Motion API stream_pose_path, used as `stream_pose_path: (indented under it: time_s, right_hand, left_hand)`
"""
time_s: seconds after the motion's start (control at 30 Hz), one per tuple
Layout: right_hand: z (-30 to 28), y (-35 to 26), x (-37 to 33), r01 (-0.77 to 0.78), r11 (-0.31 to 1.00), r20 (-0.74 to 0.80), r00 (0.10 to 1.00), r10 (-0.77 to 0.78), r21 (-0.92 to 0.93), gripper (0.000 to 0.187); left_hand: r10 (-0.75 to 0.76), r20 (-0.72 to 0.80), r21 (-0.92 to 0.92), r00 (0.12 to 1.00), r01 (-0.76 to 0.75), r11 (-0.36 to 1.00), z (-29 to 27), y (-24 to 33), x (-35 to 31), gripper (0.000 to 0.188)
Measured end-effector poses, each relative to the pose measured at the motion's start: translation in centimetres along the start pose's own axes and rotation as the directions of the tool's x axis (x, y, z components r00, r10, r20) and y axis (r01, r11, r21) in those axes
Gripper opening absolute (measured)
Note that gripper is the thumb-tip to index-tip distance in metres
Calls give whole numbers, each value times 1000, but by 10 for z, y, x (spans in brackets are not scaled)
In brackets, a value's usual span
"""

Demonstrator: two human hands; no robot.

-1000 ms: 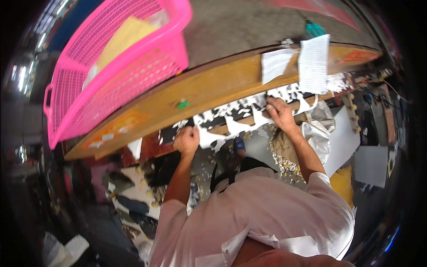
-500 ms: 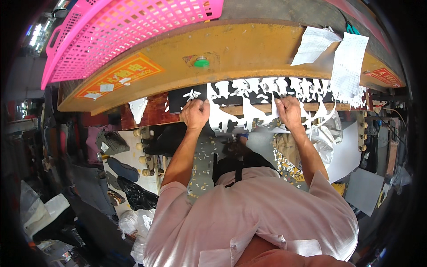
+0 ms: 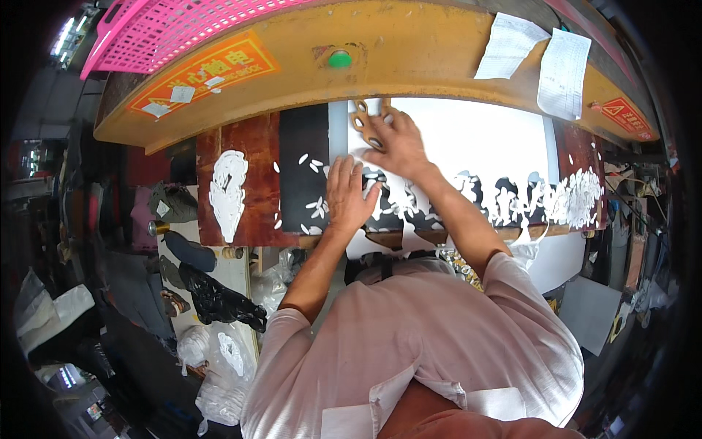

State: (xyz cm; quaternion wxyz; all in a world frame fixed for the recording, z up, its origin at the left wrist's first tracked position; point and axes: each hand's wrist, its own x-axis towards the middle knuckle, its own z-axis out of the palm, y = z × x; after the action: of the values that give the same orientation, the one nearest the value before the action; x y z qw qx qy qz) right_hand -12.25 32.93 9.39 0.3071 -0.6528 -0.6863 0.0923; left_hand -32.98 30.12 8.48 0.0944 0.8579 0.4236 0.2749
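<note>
Under the beam, a white sheet [image 3: 468, 139] lies on a black board [image 3: 303, 135]. My right hand [image 3: 404, 150] reaches across to the sheet's left part. Its fingers are closed on a tan cutting die [image 3: 371, 130] with several oval openings, which rests on or just above the sheet. My left hand [image 3: 351, 196] lies with outstretched fingers at the sheet's near left corner, just short of the die, holding nothing I can see. White cut-out scrap [image 3: 402, 201] with ragged gaps runs along the near edge, partly hidden by my right forearm. Small white oval pieces [image 3: 316, 208] are scattered left of it.
A heap of white ovals [image 3: 580, 196] covers the table's right end; a white stack [image 3: 228, 192] sits on the red-brown wood [image 3: 252, 157] at left. The yellow beam [image 3: 409, 55] with a green button [image 3: 339, 58] spans overhead. A pink basket [image 3: 197, 33] stands on top.
Both hands have let go of the scrap's near edge. My right hand has moved left and away from me and now holds the die. More of the white sheet and table shows.
</note>
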Motion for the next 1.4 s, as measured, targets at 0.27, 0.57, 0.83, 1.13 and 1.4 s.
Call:
stream_pose_path:
  time_s: [0.27,0.57,0.83,1.13,1.4]
  right_hand:
    - [-7,-10,10,-80,992,93,993,71,102,59]
    - [-110,54,29,-469,414,260,845,467,780,57]
    - [-91,46,-15,-210,970,-10,977,213,125,57]
    - [-73,43,-37,-57,987,-1,998,57,-148,50]
    - [-153,103,-174,-437,821,-283,789,546,367,51]
  left_hand:
    - [-148,125,194,981,123,973,22,11,-32,97]
    - [-154,169,137,973,131,982,18,20,-24,96]
    - [-171,221,130,960,145,981,10,9,-17,96]
    - [-210,235,156,949,177,972,5,23,-18,90]
    - [125,-117,-198,985,-147,969,-46,50,-78,38]
